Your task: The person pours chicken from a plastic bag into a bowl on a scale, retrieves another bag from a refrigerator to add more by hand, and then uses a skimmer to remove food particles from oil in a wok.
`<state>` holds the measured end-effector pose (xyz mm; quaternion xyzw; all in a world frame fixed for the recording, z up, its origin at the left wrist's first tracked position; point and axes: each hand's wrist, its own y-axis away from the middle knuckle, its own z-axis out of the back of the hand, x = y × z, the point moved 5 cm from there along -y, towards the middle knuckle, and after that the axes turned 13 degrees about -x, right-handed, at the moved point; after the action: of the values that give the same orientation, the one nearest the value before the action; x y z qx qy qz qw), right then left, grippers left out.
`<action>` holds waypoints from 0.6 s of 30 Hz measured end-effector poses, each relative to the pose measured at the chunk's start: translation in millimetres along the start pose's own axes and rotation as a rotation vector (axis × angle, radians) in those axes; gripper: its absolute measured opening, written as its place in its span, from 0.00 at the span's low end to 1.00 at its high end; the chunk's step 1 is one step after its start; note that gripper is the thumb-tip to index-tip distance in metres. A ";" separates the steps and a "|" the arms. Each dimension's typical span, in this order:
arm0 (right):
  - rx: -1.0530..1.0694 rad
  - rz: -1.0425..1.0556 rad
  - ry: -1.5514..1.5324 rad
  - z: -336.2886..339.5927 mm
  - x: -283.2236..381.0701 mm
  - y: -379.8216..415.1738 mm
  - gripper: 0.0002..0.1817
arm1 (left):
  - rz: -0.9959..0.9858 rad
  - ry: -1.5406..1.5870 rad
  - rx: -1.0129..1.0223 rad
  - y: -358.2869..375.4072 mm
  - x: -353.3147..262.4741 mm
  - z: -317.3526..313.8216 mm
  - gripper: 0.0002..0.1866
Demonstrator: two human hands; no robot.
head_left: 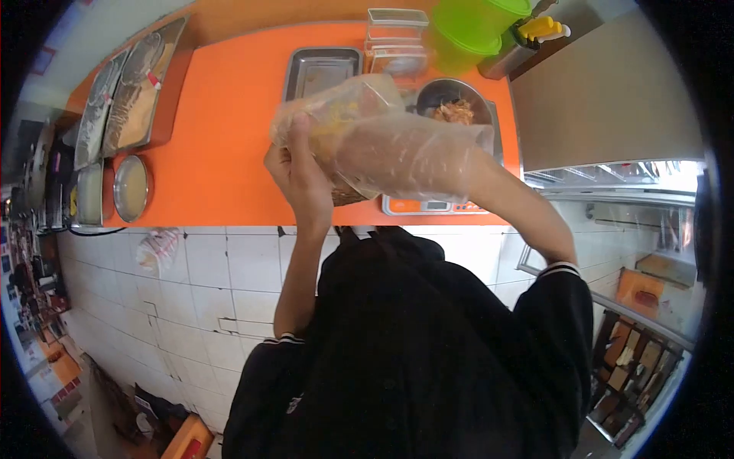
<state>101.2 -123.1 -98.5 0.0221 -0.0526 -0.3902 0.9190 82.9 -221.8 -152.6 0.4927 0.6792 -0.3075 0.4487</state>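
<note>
My left hand (pixel 300 176) grips the left side of a clear plastic bag (pixel 375 96), thumb on the near face and fingers curled behind it. Something yellowish shows through the film. My right hand (pixel 367 149) is inside the plastic, which covers it up to the forearm; its fingers are blurred by the film. Below the bag, a brown woven-looking thing (pixel 348 196) is partly hidden. Just beyond my right wrist stands a metal bowl (pixel 436 93) with shredded brownish food (pixel 456 112). An orange scale (pixel 405 205) sits under my right forearm.
On the orange counter (pixel 222 115) are a metal tray (pixel 325 57), clear containers (pixel 396 38), green tubs (pixel 466 34) and a holder with yellow-handled tools (pixel 539 29). Trays of food (pixel 138 99) and a round metal bowl (pixel 132 187) stand left. A fridge (pixel 604 99) borders the right.
</note>
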 end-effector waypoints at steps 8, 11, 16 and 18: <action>-0.128 0.067 0.223 -42.8 3.3 -4.4 0.15 | -0.026 -0.042 0.055 4.0 11.0 -0.6 0.16; -0.282 0.080 0.115 -49.3 1.8 -9.5 0.16 | 0.035 0.005 0.020 3.2 9.9 -2.3 0.16; -0.212 -0.055 -0.175 -39.0 -3.1 -12.5 0.14 | 0.040 0.029 0.006 3.2 16.9 1.8 0.15; -0.124 -0.099 -0.228 -33.7 -3.0 -8.6 0.13 | 0.046 0.039 0.002 6.7 19.4 0.3 0.15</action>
<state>96.9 -126.8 -133.0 -0.0767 -0.1315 -0.4376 0.8862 87.2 -212.2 -170.3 0.5145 0.6759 -0.2879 0.4422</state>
